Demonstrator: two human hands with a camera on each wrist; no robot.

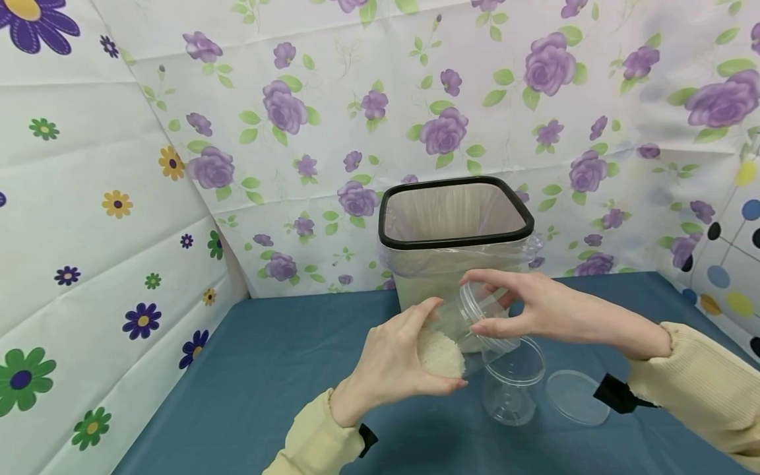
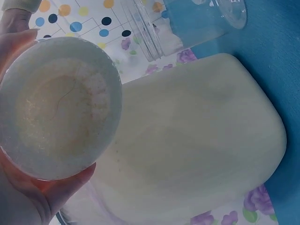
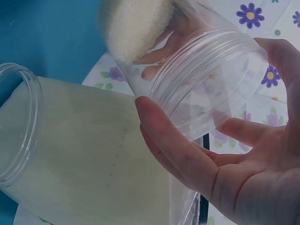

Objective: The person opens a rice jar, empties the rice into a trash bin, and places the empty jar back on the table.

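Observation:
My left hand (image 1: 392,363) grips the base end of a clear plastic jar (image 3: 201,70), thumb and fingers spread round its sides. White grains that look like rice (image 1: 441,354) lie inside against the base. The jar is tilted, its threaded mouth up to the right. My right hand (image 1: 528,309) holds that mouth between thumb and fingers. Just below and to the right, a second clear jar (image 1: 509,399) stands upright on the table without a lid. In the left wrist view, the round base (image 2: 61,108) of the held jar fills the left side.
A pale bin (image 1: 427,270) with a black rim and a clear plastic liner stands behind the hands. A clear round lid (image 1: 577,398) lies right of the standing jar on the blue-covered table (image 1: 267,396). Flowered sheets (image 1: 332,132) hang behind and at the left.

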